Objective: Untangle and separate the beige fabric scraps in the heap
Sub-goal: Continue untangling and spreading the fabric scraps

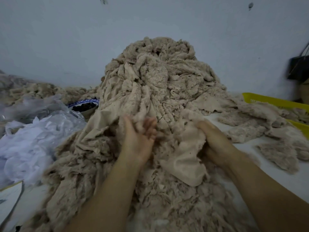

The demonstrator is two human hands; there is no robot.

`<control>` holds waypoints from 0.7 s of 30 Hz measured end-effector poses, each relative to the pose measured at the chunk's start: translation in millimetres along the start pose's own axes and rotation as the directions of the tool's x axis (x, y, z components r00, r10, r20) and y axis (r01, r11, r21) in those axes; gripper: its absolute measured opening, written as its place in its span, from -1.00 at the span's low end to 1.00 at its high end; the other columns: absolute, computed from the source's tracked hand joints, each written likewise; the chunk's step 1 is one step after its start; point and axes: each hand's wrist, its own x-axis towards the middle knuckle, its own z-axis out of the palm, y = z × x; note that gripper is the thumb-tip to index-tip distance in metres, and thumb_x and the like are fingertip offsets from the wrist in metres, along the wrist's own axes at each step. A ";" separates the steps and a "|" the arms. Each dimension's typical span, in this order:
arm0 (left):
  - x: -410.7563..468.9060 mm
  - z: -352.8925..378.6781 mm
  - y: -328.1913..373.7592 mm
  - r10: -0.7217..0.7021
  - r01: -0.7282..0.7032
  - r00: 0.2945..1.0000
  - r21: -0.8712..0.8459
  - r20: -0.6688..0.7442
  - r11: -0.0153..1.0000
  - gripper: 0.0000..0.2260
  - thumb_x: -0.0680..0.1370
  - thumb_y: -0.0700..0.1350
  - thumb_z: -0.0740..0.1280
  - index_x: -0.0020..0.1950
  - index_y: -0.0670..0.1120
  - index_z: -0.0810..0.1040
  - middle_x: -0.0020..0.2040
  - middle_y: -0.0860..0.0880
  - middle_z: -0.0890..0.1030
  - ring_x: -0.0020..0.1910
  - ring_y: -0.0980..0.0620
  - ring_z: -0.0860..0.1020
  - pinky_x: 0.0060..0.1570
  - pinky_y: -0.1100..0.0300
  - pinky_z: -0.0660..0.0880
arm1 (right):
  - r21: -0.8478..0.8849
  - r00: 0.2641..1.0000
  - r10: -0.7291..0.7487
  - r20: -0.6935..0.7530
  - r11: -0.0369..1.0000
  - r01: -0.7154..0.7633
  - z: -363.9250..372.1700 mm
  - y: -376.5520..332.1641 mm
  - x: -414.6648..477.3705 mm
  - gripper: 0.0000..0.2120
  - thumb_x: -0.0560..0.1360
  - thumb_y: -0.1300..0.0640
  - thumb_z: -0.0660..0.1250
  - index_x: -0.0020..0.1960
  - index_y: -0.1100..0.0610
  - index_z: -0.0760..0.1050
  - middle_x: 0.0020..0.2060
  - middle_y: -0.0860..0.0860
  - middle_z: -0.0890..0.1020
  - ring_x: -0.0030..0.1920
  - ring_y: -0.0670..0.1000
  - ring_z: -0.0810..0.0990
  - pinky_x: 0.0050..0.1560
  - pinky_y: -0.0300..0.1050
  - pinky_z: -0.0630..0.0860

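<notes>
A tall heap of beige fleece scraps (158, 77) rises in the middle and spreads down toward me. My left hand (138, 138) lies palm-up at the foot of the heap, its fingers blurred and loosely bent against the fabric. My right hand (215, 141) grips the edge of a smooth-backed beige scrap (184, 158) that hangs down between my two forearms. More loose beige scraps (260, 124) lie spread out to the right.
A pile of white and clear plastic (33, 134) sits at the left, with a blue-rimmed bowl of dark bits (84, 106) behind it. Yellow baskets (274, 101) stand at the right edge. A dark bag (299, 67) hangs on the wall.
</notes>
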 end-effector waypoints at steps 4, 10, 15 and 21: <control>-15.9 12.1 -22.8 -0.080 -0.084 0.973 0.653 0.217 0.752 -0.46 0.48 0.43 0.22 0.10 0.03 0.67 0.03 0.07 0.73 0.08 0.12 0.67 0.02 0.28 0.55 | 0.015 0.999 0.010 0.032 1.000 -0.010 14.8 7.2 -3.8 -0.93 0.59 0.30 0.23 -0.05 0.17 0.40 -0.48 0.03 0.56 -0.51 -0.09 0.53 -0.47 -0.22 0.51; -23.6 13.3 -24.5 -0.232 -0.044 0.932 0.723 0.279 0.690 -0.50 0.41 0.43 0.34 0.06 0.07 0.73 0.03 0.06 0.73 0.09 0.15 0.66 0.18 0.20 0.48 | 0.074 0.988 0.092 0.125 0.992 -0.102 24.4 7.3 -9.8 -0.88 0.58 0.24 0.27 -0.13 0.10 0.43 -0.43 0.01 0.46 -0.53 -0.11 0.33 -0.59 -0.27 0.29; -18.6 14.5 -23.9 -0.115 0.032 0.974 0.387 0.194 0.922 -0.73 0.50 -0.06 0.44 0.09 -0.20 0.62 -0.01 -0.12 0.71 0.04 -0.08 0.67 0.09 0.10 0.58 | -0.039 0.993 0.034 0.111 0.999 -0.030 29.6 7.4 -11.7 -0.91 0.56 0.07 0.37 0.04 0.04 0.51 -0.30 -0.01 0.65 -0.42 -0.09 0.52 -0.53 -0.27 0.37; -17.5 21.0 -17.5 -0.078 0.056 0.985 0.137 0.157 0.989 -0.85 0.59 -0.17 0.32 0.12 -0.20 0.54 -0.09 -0.12 0.64 -0.14 0.03 0.64 -0.17 0.21 0.59 | -0.501 0.987 -0.027 -0.155 0.864 -0.055 25.4 19.2 -3.6 -0.60 0.52 -0.19 0.30 -0.29 0.10 0.59 -0.40 -0.06 0.64 -0.38 -0.17 0.62 -0.36 -0.30 0.49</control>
